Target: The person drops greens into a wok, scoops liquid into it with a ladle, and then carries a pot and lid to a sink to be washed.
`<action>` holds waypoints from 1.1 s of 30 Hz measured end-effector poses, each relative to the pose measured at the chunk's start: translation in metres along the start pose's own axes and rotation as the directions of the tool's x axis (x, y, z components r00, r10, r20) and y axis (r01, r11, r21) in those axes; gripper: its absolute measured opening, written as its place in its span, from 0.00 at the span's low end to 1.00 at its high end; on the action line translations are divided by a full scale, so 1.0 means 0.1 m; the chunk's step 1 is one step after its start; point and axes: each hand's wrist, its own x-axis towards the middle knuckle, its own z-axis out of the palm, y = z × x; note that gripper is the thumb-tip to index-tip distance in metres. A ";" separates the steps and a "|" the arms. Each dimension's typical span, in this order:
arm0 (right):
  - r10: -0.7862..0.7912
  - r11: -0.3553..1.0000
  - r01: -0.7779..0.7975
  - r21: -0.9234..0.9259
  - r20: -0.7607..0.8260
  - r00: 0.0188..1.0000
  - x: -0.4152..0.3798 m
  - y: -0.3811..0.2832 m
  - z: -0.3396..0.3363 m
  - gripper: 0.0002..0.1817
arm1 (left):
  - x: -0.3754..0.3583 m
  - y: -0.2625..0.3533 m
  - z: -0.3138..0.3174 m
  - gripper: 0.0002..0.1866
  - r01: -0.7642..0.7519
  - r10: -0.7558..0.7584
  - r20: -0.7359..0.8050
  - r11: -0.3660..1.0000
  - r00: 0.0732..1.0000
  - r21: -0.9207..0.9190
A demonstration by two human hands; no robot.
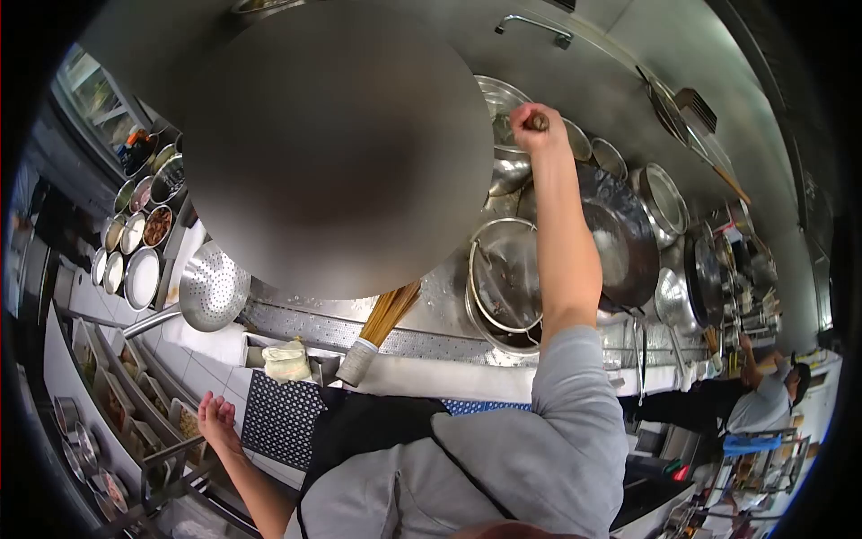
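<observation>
The right hand (536,126) is raised with its grip closed around a short brown wooden handle (539,121), of which only the end shows past the knuckles; what the handle belongs to cannot be told, since the fist hides the rest. Just beside that grip, toward the wall, stands a shiny round steel bowl (503,135), and below the forearm lies a wide dark steel wok (620,238) with a round steel pot with a wire rim (505,278) next to it. The handle looks stiff and dry, easy to hold in a full fist near its end, though whatever it carries is likely weighty and would pull on the wrist. The left hand (218,420) hangs low, well apart from the right grip, fingers loosely spread and holding nothing, above a row of metal trays of ingredients (117,395). Between the two hands a perforated steel skimmer ladle (213,287) rests on the counter (431,337), near a bundle of bamboo bristles forming a brush (382,323). Another person (763,400) works far to the right.
</observation>
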 end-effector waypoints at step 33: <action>-0.037 0.930 0.065 -0.361 0.082 0.996 -0.10 0.47 0.53 0.05 | 1.25 -1.73 -0.38 0.10 0.024 -0.217 0.285 0.832 0.934 0.555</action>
